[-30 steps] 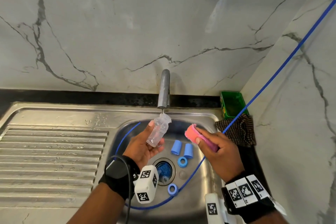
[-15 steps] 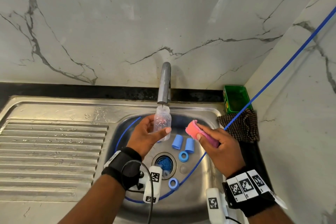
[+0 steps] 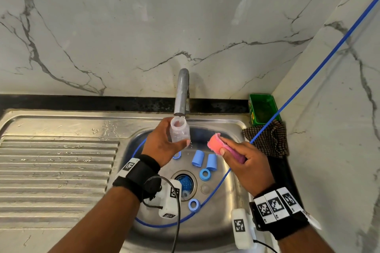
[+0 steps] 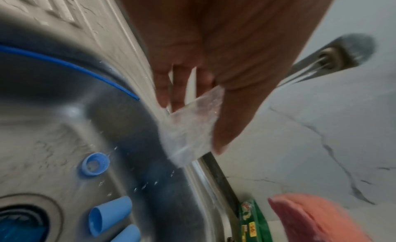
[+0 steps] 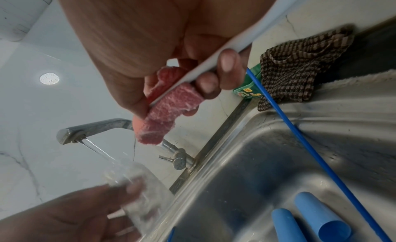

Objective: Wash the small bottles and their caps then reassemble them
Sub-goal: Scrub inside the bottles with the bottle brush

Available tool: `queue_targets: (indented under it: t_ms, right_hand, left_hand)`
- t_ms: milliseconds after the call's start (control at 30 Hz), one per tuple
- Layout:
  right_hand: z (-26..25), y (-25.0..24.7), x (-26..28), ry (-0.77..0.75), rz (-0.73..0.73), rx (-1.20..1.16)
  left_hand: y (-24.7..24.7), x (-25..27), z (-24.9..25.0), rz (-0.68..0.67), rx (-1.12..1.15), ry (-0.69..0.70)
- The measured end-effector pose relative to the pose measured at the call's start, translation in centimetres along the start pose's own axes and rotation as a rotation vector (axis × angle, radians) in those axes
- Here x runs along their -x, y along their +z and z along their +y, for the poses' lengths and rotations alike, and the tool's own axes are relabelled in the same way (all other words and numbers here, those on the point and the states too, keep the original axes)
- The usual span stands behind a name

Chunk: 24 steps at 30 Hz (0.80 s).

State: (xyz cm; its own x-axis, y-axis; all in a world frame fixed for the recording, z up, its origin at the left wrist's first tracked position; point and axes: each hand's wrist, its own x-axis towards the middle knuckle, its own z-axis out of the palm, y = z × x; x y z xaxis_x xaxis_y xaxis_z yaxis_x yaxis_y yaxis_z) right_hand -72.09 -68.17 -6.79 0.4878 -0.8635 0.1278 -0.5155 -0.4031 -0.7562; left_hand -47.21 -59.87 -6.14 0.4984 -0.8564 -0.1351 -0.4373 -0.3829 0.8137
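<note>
My left hand (image 3: 164, 144) grips a small clear bottle (image 3: 180, 130) upright, its open mouth right under the tap spout (image 3: 181, 96); water runs into it (image 5: 96, 149). The same bottle (image 4: 190, 127) shows in the left wrist view, pinched between thumb and fingers. My right hand (image 3: 242, 160) holds a pink sponge (image 3: 218, 144) to the right of the bottle, apart from it; the sponge (image 5: 169, 110) is folded in the fingers. Two blue tube caps (image 3: 198, 157) (image 3: 212, 162) and three blue rings (image 3: 205, 174) (image 3: 194, 205) (image 3: 176, 155) lie in the sink basin (image 3: 224, 217).
A blue hose (image 3: 308, 76) runs from the upper right down into the basin and loops round the drain (image 3: 185, 183). A green soap box (image 3: 263, 109) and a checked cloth (image 3: 269, 139) sit at the sink's right back corner. The ribbed drainboard (image 3: 57, 172) lies left.
My left hand turned the bottle from tilted to upright and lifted its mouth up to the spout. The right hand with the sponge stayed about where it was.
</note>
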Motion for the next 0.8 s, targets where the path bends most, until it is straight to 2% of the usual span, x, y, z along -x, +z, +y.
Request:
queue_targets:
  t_ms: [67, 167, 200, 300, 400, 533, 633, 733, 800]
  right_hand:
    - [-0.08, 0.08, 0.03, -0.004, -0.007, -0.001]
    - [-0.19, -0.03, 0.02, -0.006, -0.015, -0.013]
    - [-0.13, -0.08, 0.07, -0.008, -0.019, -0.007]
    - [0.00, -0.10, 0.24, -0.010, -0.021, -0.006]
    - [-0.10, 0.04, 0.22, -0.003, -0.015, -0.031]
    - [-0.27, 0.10, 0.36, -0.017, -0.025, -0.031]
    - [-0.49, 0.04, 0.31, -0.018, -0.029, -0.043]
    - [-0.45, 0.05, 0.35, -0.029, -0.019, -0.034]
    - [-0.45, 0.03, 0.37, -0.028, -0.018, -0.041]
  left_hand:
    - [0.03, -0.06, 0.15, -0.045, -0.087, -0.048]
    - [0.03, -0.12, 0.21, 0.074, -0.046, 0.007]
    - [0.01, -0.16, 0.24, 0.076, -0.043, 0.009]
    - [-0.06, 0.17, 0.27, 0.004, -0.144, -0.051]
    - [-0.08, 0.43, 0.30, 0.093, -0.076, 0.017]
    - [-0.06, 0.63, 0.60, 0.029, -0.161, -0.037]
    - [-0.11, 0.53, 0.67, 0.115, -0.087, 0.008]
    - [-0.23, 0.40, 0.86, 0.021, -0.150, -0.012]
    - [-0.23, 0.43, 0.96, 0.018, -0.183, -0.037]
